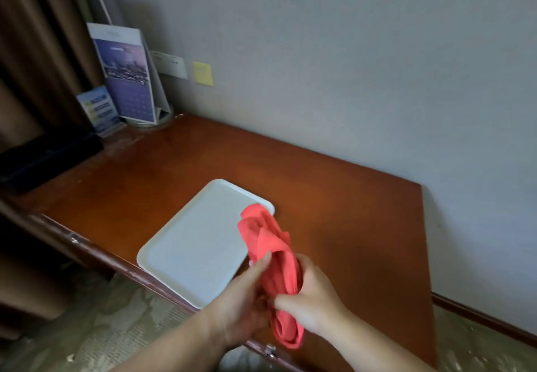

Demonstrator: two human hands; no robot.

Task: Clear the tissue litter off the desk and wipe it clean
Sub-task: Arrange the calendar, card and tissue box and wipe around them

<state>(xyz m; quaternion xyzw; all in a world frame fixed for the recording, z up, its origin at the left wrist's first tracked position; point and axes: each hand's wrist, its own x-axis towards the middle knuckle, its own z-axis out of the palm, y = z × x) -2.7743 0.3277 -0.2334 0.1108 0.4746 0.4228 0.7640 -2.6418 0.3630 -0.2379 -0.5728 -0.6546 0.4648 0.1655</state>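
Note:
A crumpled red cloth (271,243) hangs between both hands above the front edge of the brown wooden desk (334,197). My left hand (244,296) grips the cloth from the left, its thumb pressed against the fabric. From the right, my right hand (311,293) has its fingers curled round the cloth's middle. The cloth's upper end overlaps the right corner of a white tray (191,243) lying on the desk. No tissue shows on the desk top.
A standing calendar (125,78), a small blue card (98,110) and a dark box (46,156) crowd the desk's back left corner. A yellow sticky note (202,73) is on the wall. Something pale (238,360) sits on the floor below the desk's front edge.

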